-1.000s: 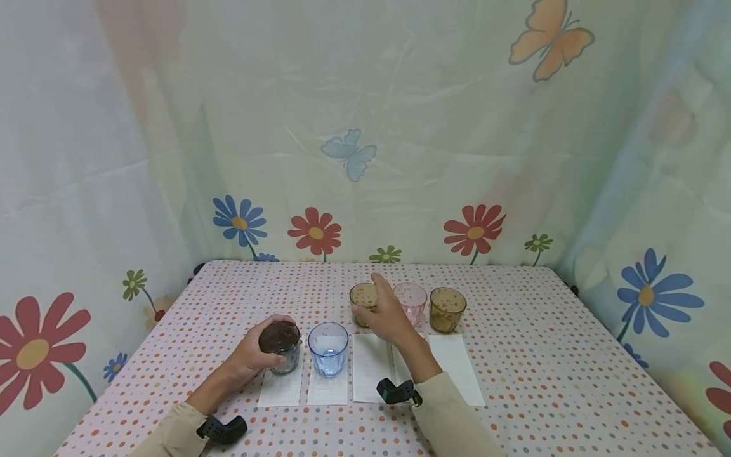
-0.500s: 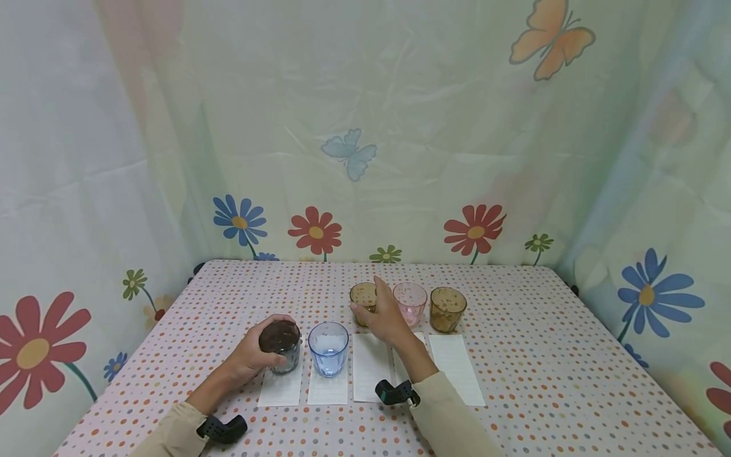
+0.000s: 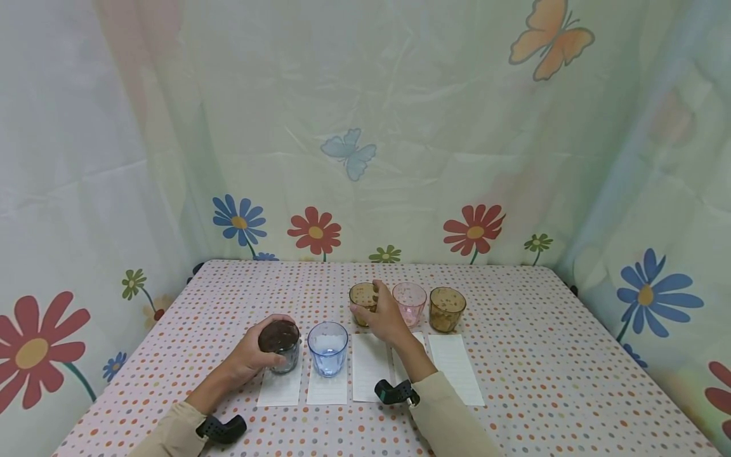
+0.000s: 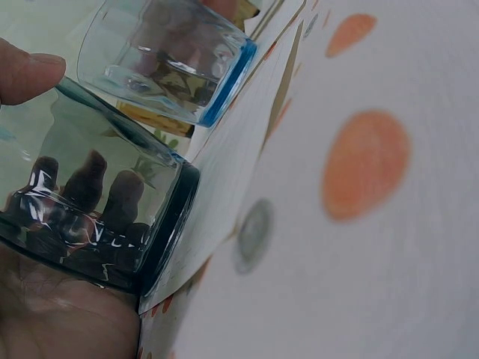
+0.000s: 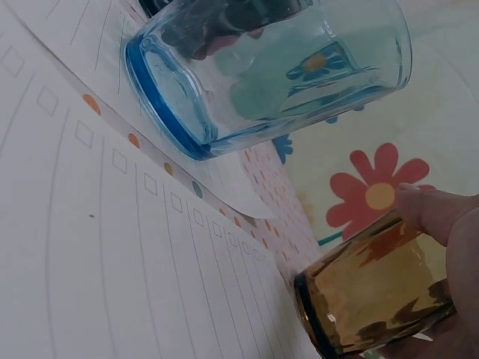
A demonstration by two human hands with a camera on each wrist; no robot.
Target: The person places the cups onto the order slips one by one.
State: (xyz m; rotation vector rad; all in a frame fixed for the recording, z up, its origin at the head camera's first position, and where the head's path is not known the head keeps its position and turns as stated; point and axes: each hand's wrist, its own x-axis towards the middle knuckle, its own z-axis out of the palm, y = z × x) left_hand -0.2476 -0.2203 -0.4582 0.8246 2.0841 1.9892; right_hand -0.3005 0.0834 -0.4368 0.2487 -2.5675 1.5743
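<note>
My left hand (image 3: 254, 352) grips a dark grey glass (image 3: 288, 357) at the far left of the row. In the left wrist view the fingers show through the grey glass (image 4: 112, 187), with the thumb at its rim. My right hand (image 3: 389, 319) holds an amber glass (image 3: 361, 298) at the back, its thumb on the near left side and fingers round the far right. In the right wrist view, the tilted camera shows the amber glass (image 5: 374, 292) beside the paper. A light blue glass (image 3: 328, 352) stands between the hands, untouched.
A pink glass (image 3: 410, 303) and a second amber glass (image 3: 448, 311) stand right of my right hand. Several lined paper sheets (image 3: 371, 374) lie in a row on the dotted tablecloth (image 3: 548, 355). A flowered curtain (image 3: 400, 190) hangs behind the table.
My right hand has shifted very slightly, and its raised fingers have come down round the amber glass. The left hand and the other glasses have not moved.
</note>
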